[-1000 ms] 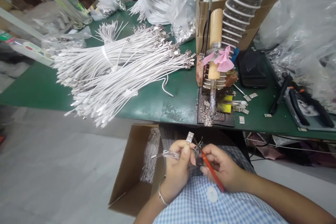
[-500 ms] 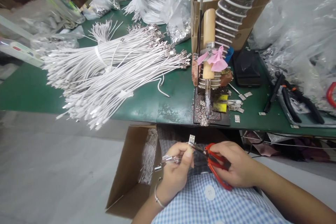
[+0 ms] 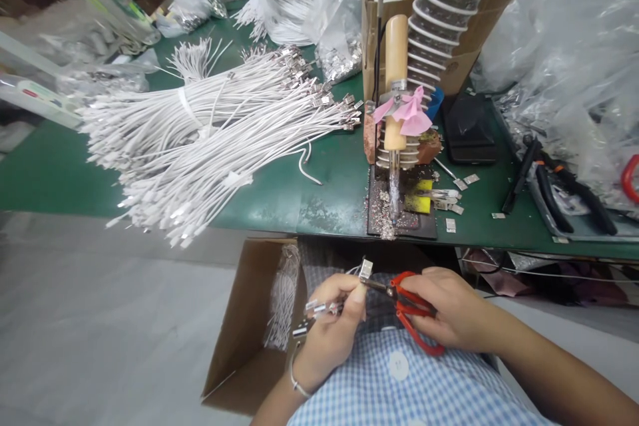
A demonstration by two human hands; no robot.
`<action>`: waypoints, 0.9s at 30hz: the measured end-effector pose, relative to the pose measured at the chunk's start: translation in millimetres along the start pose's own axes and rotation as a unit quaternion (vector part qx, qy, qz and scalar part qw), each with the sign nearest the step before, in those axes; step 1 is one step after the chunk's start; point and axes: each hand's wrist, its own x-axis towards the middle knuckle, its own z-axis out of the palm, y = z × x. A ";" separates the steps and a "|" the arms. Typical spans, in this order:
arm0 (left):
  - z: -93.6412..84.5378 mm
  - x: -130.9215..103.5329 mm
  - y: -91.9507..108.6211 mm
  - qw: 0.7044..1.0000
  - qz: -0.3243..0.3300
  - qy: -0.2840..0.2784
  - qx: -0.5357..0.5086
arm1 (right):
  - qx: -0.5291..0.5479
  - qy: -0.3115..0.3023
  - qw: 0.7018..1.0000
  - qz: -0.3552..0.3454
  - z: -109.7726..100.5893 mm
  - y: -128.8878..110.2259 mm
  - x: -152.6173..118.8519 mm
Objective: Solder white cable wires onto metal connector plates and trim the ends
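Note:
My left hand is closed in front of my checked apron, pinching a silver USB connector between thumb and fingertips. Several more USB connectors lie tucked in the same hand and poke out on its left side. In my right hand are red-handled pliers, gripped by the handles. Their dark tip touches the lower end of the pinched connector. Part of a white cable shows behind the left fingertips.
White USB cables lie in tied bundles on the green table. A soldering iron hangs upright before a coiled hose. Below the table edge stands a cardboard box with cables. Tools lie at right.
The pinched connector has tilted slightly and dropped a little. The connectors at the left side of my left hand have turned and shifted. The pliers stay at the pinched connector.

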 end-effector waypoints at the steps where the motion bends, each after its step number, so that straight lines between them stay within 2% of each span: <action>1: -0.2 -0.1 0.1 1.000 0.000 -0.001 0.001 | 0.003 -0.001 1.000 0.001 0.7 0.3 -0.3; 10: -0.1 -0.7 -2.1 1.000 -0.004 -0.006 -0.010 | 0.047 0.014 0.999 -0.004 15.8 4.7 -6.0; 18: -1.7 -3.3 -6.5 1.000 -0.017 -0.009 -0.014 | 0.047 0.035 0.998 -0.014 4.0 -0.8 -2.4; 27: -3.2 -4.1 -8.0 0.999 -0.037 -0.003 -0.015 | 0.006 0.031 0.999 -0.020 2.8 0.8 0.0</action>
